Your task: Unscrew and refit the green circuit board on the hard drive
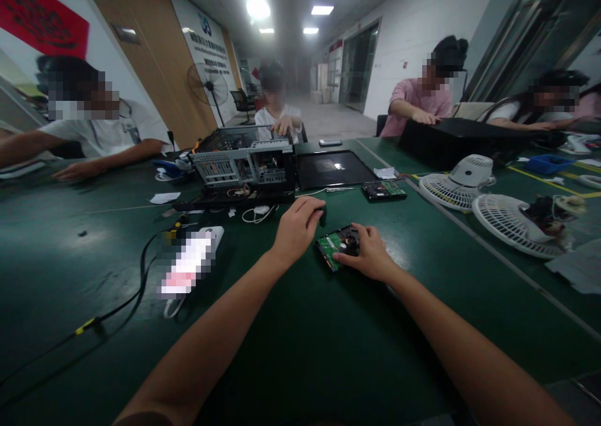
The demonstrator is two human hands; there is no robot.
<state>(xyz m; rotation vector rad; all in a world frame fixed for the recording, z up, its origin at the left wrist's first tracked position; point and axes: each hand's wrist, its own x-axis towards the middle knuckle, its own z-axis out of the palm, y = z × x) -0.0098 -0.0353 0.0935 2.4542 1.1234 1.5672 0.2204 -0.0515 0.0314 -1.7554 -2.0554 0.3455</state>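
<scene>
Our right hand grips the hard drive by its right part, thumb on the near side, left edge jutting free. Just beyond, our left hand pinches a small dark piece, fingers nearly closed. Green table separates us from the second drive and computer case; people sit before a grey corridor.

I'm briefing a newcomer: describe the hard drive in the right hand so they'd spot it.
On the green table, find the open computer case. Nearer and rightward, the right hand holds the hard drive, green board showing; the other hard drive lies farther back, untouched.
</scene>
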